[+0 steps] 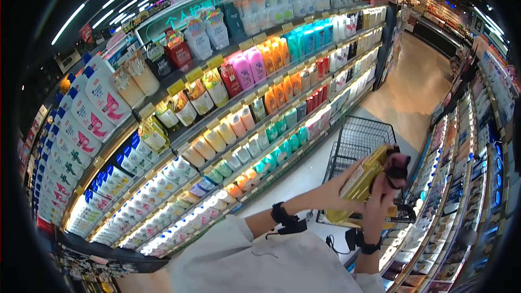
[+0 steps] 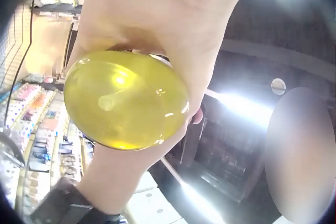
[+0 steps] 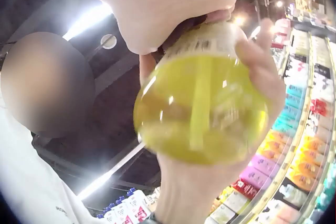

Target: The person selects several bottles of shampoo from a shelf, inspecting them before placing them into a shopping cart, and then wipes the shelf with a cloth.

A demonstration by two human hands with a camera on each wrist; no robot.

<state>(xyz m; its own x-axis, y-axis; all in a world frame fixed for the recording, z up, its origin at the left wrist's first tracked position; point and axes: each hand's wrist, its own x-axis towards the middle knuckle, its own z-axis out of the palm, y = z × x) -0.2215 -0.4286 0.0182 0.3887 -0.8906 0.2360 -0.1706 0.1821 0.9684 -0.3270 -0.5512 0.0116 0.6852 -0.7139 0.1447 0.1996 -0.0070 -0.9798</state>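
Note:
A see-through yellow-green pump bottle (image 1: 362,176) is held up in front of my body, tilted. My left hand (image 1: 350,199) grips it round its side; in the right wrist view that hand's fingers (image 3: 260,61) wrap the bottle's edge. My right hand (image 1: 378,192) holds the bottle's dark top end (image 1: 398,165), its fingers curled there. The rounded base (image 2: 126,103) faces the left wrist camera. A pale label with a barcode (image 3: 205,46) and a dip tube (image 3: 200,103) show in the right wrist view. The palm hides the neck.
A black wire shopping cart (image 1: 374,123) stands just beyond my hands. Lit shelves (image 1: 228,146) packed with shampoo and wash bottles run along the left, more shelves (image 1: 456,184) along the right. The aisle floor (image 1: 418,81) stretches ahead.

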